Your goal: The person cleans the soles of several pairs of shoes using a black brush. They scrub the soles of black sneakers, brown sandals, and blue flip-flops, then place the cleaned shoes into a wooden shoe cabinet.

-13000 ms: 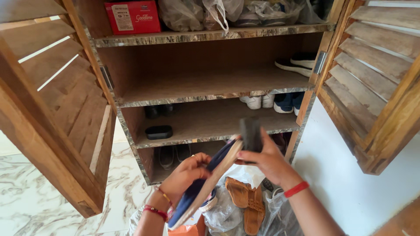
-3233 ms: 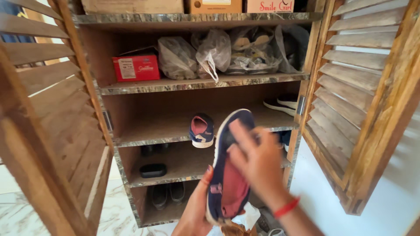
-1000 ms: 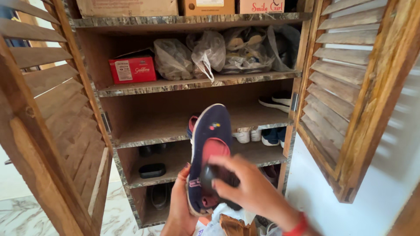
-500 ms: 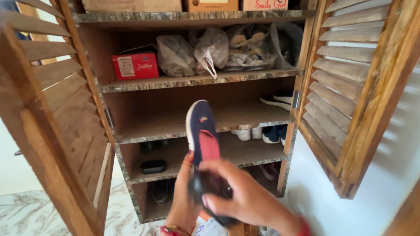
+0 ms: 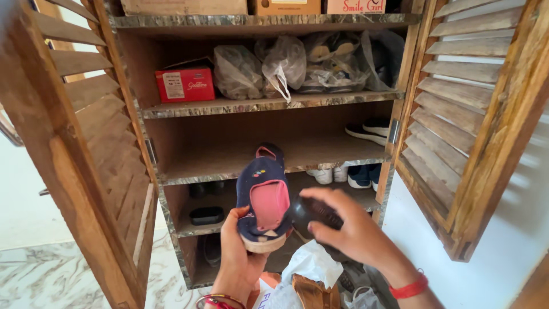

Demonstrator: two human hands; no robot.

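The left hand (image 5: 243, 252) grips a navy shoe (image 5: 263, 197) with a pink lining by its heel, toe pointing to 12 o'clock, held in front of the open wooden cupboard (image 5: 274, 166). The right hand (image 5: 349, 229) is closed around a dark brush (image 5: 311, 213), which sits just at the shoe's 3 o'clock side, touching or nearly so. The step looks like brushing the shoe clean; the next stroke would call for the brush to press on the upper while the left hand steadies the heel. Half a second ago the shoe stood more upright with the brush low at its heel; now it tips flatter, and the brush has come out to the side.
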